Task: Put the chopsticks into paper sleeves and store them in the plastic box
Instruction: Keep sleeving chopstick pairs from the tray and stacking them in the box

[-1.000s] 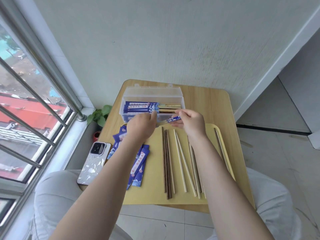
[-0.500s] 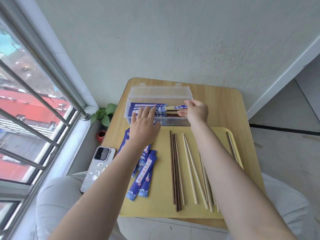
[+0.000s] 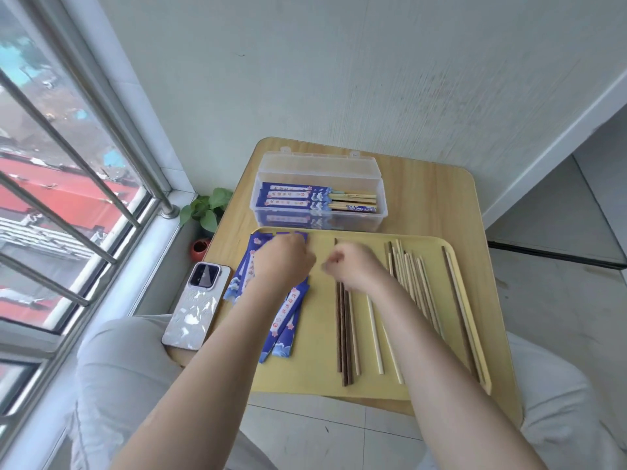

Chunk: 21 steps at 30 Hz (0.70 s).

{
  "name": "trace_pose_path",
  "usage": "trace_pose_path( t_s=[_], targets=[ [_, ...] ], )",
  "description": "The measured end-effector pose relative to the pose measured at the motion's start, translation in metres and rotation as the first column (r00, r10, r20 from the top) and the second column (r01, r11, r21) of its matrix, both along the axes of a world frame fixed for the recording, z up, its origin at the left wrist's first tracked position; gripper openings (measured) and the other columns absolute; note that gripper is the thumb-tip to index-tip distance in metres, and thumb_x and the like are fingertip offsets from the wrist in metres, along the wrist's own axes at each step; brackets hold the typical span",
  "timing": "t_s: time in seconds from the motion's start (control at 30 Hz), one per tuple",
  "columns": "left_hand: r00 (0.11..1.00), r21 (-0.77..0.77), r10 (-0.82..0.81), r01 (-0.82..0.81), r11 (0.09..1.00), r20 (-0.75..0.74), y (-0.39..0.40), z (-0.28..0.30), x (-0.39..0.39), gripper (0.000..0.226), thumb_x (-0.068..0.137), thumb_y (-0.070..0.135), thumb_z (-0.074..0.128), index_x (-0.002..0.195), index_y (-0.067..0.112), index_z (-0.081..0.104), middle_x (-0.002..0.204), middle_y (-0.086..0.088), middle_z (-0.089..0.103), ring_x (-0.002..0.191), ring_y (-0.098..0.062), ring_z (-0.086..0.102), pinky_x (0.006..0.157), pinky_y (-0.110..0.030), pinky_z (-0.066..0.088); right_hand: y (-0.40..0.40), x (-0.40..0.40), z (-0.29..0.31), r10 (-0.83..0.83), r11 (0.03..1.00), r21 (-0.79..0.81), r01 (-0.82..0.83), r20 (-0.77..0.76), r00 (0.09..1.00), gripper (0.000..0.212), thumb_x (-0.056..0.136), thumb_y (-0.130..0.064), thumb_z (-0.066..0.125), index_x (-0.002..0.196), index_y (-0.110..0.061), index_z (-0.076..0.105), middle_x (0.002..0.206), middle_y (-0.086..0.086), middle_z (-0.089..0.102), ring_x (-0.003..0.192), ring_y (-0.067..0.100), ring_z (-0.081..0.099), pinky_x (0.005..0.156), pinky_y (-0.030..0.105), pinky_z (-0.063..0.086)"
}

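Under the left hand [image 3: 283,262] lie blue paper sleeves [image 3: 285,320], touching it.

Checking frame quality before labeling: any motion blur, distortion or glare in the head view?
Head view: right hand smeared by motion, left hand slightly soft; plastic box and tray chopsticks sharp; wide-angle lens bends the window bars; soft daylight, no harsh glare.

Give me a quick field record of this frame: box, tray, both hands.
plastic box: open, sleeved chopsticks lying flat inside
tray: bare chopsticks right, empty sleeves left
left hand: over the sleeves, fingers curled; grip unclear
right hand: over the bare chopsticks, fingers curled; grip unclear
phone: table's left edge
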<state>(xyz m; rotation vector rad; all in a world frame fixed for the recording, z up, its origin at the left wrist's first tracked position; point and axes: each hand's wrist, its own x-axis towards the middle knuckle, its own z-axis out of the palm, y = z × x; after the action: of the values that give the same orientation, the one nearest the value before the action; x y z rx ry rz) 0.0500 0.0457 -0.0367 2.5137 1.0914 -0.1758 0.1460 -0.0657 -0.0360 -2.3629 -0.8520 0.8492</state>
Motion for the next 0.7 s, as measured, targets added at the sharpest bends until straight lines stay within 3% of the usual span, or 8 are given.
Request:
trace_pose_path(
  t_s=[0.07, 0.13, 0.23, 0.3, 0.4, 0.5, 0.6, 0.7],
  targets=[
    [0.956, 0.005, -0.160, 0.166, 0.986, -0.248, -0.004, -0.003, -0.011, 0.018, 0.086, 0.026, 0.061, 0.077, 0.013, 0.051, 0.080, 0.000, 0.052, 0.065, -0.019, 0.050, 0.050, -0.026, 0.032, -0.006, -0.019, -0.006, 0.128, 0.972, -0.199, -0.127, -0.008, 0.992, 0.016, 0.087, -0.031, 0.070, 0.093, -0.019, 0.063, 0.089, 0.001, 0.065, 0.073, 0.020, 0.058, 0.069, 0.029, 0.048],
    [0.931, 0.007, -0.213, 0.225, 0.974, -0.298, -0.011, -0.007, -0.024, 0.014, 0.083, 0.018, 0.062, 0.086, 0.013, 0.049, 0.078, 0.002, 0.048, 0.068, -0.020, 0.050, 0.050, -0.027, 0.033, -0.012, -0.037, -0.015, 0.169, 0.958, -0.245, -0.149, 0.066, 0.983, 0.023, 0.085, -0.031, 0.070, 0.100, -0.017, 0.059, 0.098, 0.002, 0.065, 0.082, 0.023, 0.060, 0.072, 0.032, 0.049],
    [0.961, 0.054, -0.170, 0.186, 0.981, -0.219, -0.020, -0.011, -0.037, 0.025, 0.089, 0.013, 0.059, 0.111, 0.012, 0.048, 0.090, -0.001, 0.050, 0.079, -0.024, 0.050, 0.051, -0.030, 0.032, -0.024, -0.055, -0.024, 0.128, 0.983, -0.155, -0.097, 0.203, 0.971, 0.018, 0.091, -0.019, 0.060, 0.109, -0.019, 0.055, 0.106, 0.002, 0.065, 0.087, 0.025, 0.060, 0.068, 0.031, 0.045],
    [0.978, 0.102, -0.131, 0.149, 0.984, -0.164, -0.028, -0.013, -0.042, 0.024, 0.093, 0.014, 0.054, 0.116, 0.010, 0.049, 0.101, -0.004, 0.057, 0.083, -0.027, 0.053, 0.051, -0.031, 0.031, -0.035, -0.061, -0.027, 0.080, 0.996, -0.057, -0.070, 0.217, 0.973, 0.024, 0.095, -0.012, 0.056, 0.117, -0.021, 0.056, 0.106, -0.001, 0.063, 0.091, 0.023, 0.061, 0.068, 0.029, 0.042],
    [0.992, 0.085, -0.050, 0.060, 0.995, -0.119, -0.035, -0.014, -0.041, 0.011, 0.094, 0.011, 0.048, 0.106, 0.011, 0.049, 0.100, -0.006, 0.058, 0.081, -0.027, 0.052, 0.055, -0.033, 0.035, -0.052, -0.064, -0.024, -0.002, 0.994, 0.111, -0.013, 0.135, 0.991, 0.020, 0.099, -0.016, 0.051, 0.117, -0.019, 0.059, 0.092, -0.007, 0.056, 0.080, 0.015, 0.055, 0.062, 0.027, 0.038],
    [0.999, 0.040, 0.047, -0.047, 0.998, 0.010, -0.036, -0.011, -0.040, 0.005, 0.093, 0.012, 0.052, 0.097, 0.011, 0.049, 0.095, -0.008, 0.059, 0.079, -0.027, 0.052, 0.059, -0.034, 0.041, -0.063, -0.063, -0.022, -0.082, 0.974, 0.217, 0.071, 0.039, 0.996, 0.017, 0.100, -0.022, 0.049, 0.111, -0.022, 0.062, 0.091, -0.008, 0.062, 0.077, 0.012, 0.058, 0.060, 0.025, 0.041],
    [0.947, -0.127, 0.205, -0.178, 0.976, 0.246, -0.038, -0.006, -0.035, 0.018, 0.089, 0.008, 0.053, 0.107, 0.010, 0.055, 0.093, -0.005, 0.060, 0.079, -0.026, 0.060, 0.060, -0.035, 0.049, -0.068, -0.062, -0.020, -0.119, 0.952, 0.264, 0.155, -0.148, 0.982, 0.015, 0.098, -0.037, 0.054, 0.104, -0.025, 0.061, 0.088, -0.004, 0.065, 0.070, 0.013, 0.063, 0.067, 0.035, 0.052],
    [0.750, -0.510, 0.544, -0.322, 0.797, 0.376, -0.041, 0.005, -0.032, 0.030, 0.091, 0.007, 0.055, 0.120, 0.014, 0.055, 0.096, -0.008, 0.069, 0.064, -0.021, 0.072, 0.059, -0.033, 0.060, -0.069, -0.062, -0.016, -0.059, 0.964, 0.232, 0.130, -0.289, 0.955, 0.040, 0.086, -0.052, 0.069, 0.113, -0.027, 0.054, 0.093, 0.002, 0.067, 0.066, 0.011, 0.065, 0.065, 0.034, 0.054]
  ],
)
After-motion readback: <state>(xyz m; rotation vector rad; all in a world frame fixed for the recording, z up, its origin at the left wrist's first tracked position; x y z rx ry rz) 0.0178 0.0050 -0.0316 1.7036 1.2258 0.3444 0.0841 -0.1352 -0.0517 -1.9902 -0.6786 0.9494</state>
